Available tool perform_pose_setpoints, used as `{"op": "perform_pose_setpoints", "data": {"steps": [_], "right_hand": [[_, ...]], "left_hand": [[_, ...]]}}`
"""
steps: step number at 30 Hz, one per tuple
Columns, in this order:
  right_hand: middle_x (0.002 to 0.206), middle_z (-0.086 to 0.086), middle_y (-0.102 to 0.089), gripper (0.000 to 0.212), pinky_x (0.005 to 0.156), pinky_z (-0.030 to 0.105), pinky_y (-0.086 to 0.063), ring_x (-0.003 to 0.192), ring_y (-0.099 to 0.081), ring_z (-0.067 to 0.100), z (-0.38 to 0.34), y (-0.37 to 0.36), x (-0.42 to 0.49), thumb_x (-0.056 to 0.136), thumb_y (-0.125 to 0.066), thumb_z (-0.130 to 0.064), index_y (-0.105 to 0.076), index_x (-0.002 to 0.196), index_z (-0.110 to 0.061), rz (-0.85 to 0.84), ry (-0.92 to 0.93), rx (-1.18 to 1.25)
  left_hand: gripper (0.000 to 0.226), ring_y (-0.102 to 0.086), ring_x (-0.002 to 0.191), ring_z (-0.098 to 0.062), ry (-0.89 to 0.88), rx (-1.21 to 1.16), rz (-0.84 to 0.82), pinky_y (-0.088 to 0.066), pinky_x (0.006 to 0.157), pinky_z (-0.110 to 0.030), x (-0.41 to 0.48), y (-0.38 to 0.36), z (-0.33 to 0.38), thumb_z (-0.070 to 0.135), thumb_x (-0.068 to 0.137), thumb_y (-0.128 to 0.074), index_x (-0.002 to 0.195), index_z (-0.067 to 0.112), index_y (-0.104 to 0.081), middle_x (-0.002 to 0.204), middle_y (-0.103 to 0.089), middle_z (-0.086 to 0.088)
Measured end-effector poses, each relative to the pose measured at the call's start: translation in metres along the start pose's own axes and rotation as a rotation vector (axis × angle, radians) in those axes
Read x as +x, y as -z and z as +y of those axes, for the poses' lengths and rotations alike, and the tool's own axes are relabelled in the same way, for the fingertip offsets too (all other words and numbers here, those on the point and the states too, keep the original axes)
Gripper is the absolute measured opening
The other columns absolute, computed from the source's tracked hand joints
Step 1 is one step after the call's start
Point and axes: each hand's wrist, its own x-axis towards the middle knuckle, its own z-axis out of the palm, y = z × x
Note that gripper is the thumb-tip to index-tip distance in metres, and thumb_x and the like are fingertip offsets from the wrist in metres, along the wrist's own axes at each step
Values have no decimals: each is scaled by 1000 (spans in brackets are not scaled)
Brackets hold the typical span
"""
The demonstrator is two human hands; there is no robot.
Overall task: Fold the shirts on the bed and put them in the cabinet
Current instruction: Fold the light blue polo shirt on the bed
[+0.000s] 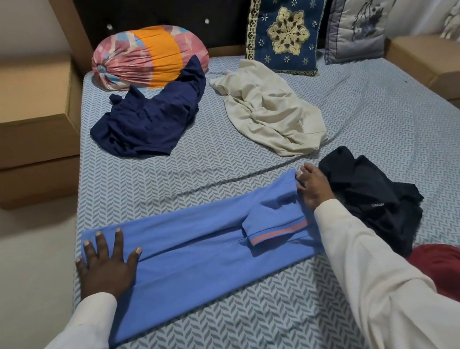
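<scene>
Left to right. The left hand lies flat with fingers spread, pressing down the hem end of the blue shirt, which is stretched across the near part of the bed as a long band, sides already turned in. Its orange-striped sleeve is folded onto the body. Farther back lie a crumpled navy shirt and a cream shirt, both unfolded. The right hand pinches the blue shirt's shoulder-end edge with curled fingers. Just beside it sits a heaped black garment. The knit cloth is judged light, limp and prone to slipping open, so it is best held at the end corners, with one end pinned while the other is carried over.
</scene>
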Motion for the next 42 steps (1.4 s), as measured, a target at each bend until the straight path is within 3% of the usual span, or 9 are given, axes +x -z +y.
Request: {"op": "perform_pose_setpoints", "data": {"steps": [5, 7, 11, 14, 19, 25, 29, 34, 42], "right_hand": [[95, 8, -58, 47, 75, 40, -54, 79, -60, 26, 4, 4, -30, 77, -73, -31, -43, 112, -24, 243, 74, -480], [97, 6, -63, 62, 80, 40, -53, 86, -62, 24, 9, 1, -47, 69, -80, -42, -42, 114, -23, 147, 36, -663], [85, 13, -65, 37, 61, 35, -47, 82, -64, 31, 13, -1, -61, 82, -62, -17, -47, 114, -28, 22, 84, -928], [89, 8, -62, 31, 68, 36, -44, 89, -63, 33, 10, -3, -70, 87, -52, -16, -53, 115, -29, 145, 175, -1013], [112, 8, -68, 30, 78, 37, -49, 100, -62, 32, 20, -16, -69, 95, -48, -30, -63, 121, -23, -92, 250, -1266], [117, 19, -56, 28, 88, 40, -43, 113, -51, 38, 18, -28, -62, 96, -45, -21, -66, 109, -10, 142, 350, -1424], [111, 14, -57, 32, 79, 40, -47, 102, -55, 36, 15, -46, -46, 87, -57, -18, -65, 118, -20, -78, 516, -1496], [110, 4, -61, 20, 73, 36, -51, 95, -61, 27, -1, -56, -28, 83, -62, -25, -69, 101, -24, -331, 402, -1580], [88, -6, -71, 12, 59, 27, -45, 80, -64, 18, -5, -48, -9, 82, -61, -39, -67, 87, -30, -395, 343, -1726]], "left_hand": [[76, 16, 149, -30, 6, -2, 5, 4, 118, -52, -1, 0, 0, 70, 89, -13, 153, 36, 13, 162, 18, -5], [78, 16, 149, -30, 8, 2, 5, 4, 119, -52, -1, 0, 1, 71, 88, -12, 153, 36, 12, 162, 18, -5], [78, 16, 149, -30, 6, -9, -21, 3, 119, -51, -2, 3, 1, 72, 88, -13, 153, 36, 11, 162, 18, -5], [78, 16, 149, -29, 9, 5, -26, 3, 119, -51, -2, 4, 1, 72, 88, -14, 153, 37, 12, 162, 19, -4], [77, 13, 149, -30, 46, 24, 7, 4, 119, -50, -4, 1, 3, 72, 89, -11, 153, 36, 12, 163, 16, -6], [67, 9, 149, -35, 135, 23, 78, 5, 119, -51, -9, 4, 17, 55, 100, -19, 157, 24, 0, 163, 7, -12], [58, -12, 148, -37, -134, 81, 225, -8, 117, -51, 4, 7, 32, 31, 101, -38, 154, 17, -22, 159, -21, -16], [30, -53, 109, -39, -298, -50, 315, -42, 93, -49, 30, 18, 32, 17, 89, -64, 117, 7, -64, 115, -63, -19], [9, -53, 84, -38, -231, -98, 368, -45, 68, -42, 46, 27, 16, 16, 86, -71, 93, 13, -66, 92, -58, -17]]}}
